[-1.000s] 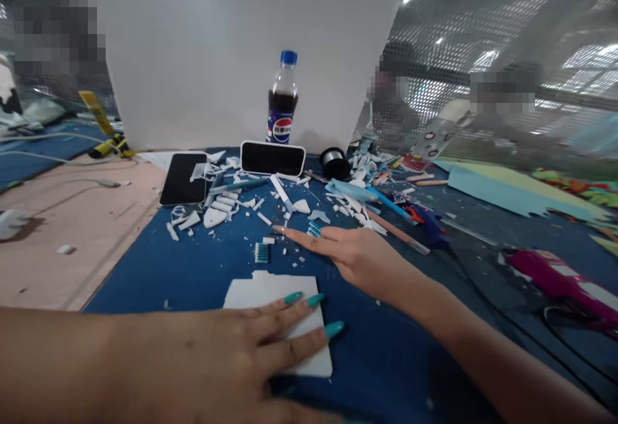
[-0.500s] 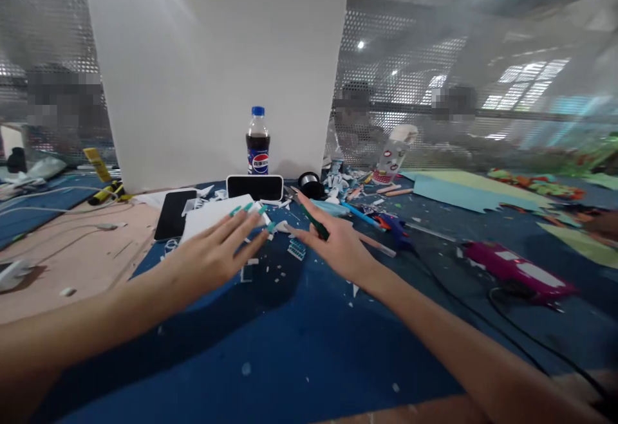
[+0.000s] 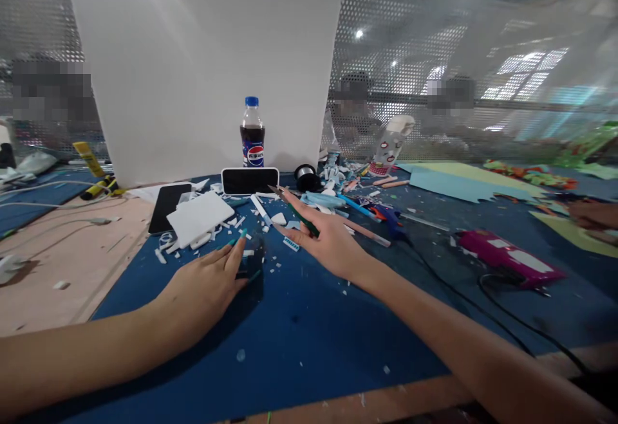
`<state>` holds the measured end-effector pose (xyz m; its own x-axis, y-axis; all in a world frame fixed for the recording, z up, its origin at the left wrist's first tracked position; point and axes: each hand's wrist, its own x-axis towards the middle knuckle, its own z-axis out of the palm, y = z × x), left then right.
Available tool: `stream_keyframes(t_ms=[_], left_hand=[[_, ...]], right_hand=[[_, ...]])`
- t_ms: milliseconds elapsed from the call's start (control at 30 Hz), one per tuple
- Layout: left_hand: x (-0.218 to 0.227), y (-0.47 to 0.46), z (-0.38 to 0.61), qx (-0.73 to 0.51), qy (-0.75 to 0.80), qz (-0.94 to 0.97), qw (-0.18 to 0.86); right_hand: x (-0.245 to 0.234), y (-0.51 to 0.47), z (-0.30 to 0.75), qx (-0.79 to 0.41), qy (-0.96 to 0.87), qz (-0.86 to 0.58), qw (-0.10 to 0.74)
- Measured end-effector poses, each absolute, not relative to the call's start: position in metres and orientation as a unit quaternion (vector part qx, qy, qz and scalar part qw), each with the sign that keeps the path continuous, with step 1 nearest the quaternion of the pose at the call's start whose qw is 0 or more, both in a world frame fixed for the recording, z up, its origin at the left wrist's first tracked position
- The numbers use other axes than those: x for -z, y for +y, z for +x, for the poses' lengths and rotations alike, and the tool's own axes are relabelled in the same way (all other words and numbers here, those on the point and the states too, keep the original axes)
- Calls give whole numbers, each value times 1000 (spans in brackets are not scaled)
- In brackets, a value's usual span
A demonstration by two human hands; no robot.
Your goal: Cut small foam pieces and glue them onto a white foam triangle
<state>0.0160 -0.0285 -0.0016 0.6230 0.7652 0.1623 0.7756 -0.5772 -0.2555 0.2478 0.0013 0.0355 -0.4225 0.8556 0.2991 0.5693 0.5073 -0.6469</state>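
Our right hand [image 3: 324, 247] is pinching a green pencil [image 3: 306, 223], long axis pointing away from us and slightly left. Our left hand [image 3: 208, 285] lies flat and loose on the blue mat [image 3: 309, 334], gripping nothing. The white foam piece [image 3: 199, 217] sits beyond its fingers, a bit leftward, way nearer the left than the right.

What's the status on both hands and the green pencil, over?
Left hand open, resting on blue mat beside foam scraps. Right hand grips green pencil, tip pointing away. White foam slab lies beyond left hand, untouched.
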Motion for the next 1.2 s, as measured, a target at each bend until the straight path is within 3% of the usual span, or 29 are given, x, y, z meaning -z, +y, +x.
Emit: stream_keyframes(t_ms=[333, 567, 1000, 1200], left_hand=[[7, -26, 11, 164, -377, -902, 134], [8, -23, 10, 131, -444, -886, -15], [17, -12, 4, 246, -421, -866, -114], [10, 1, 5, 354, -420, -790, -271]], right_hand=[[-35, -5, 243, -155, -843, -394, 332], [-34, -8, 241, -141, -853, -376, 333], [-34, -13, 239, -85, -874, -351, 325], [-36, -14, 238, -147, -860, -361, 330]])
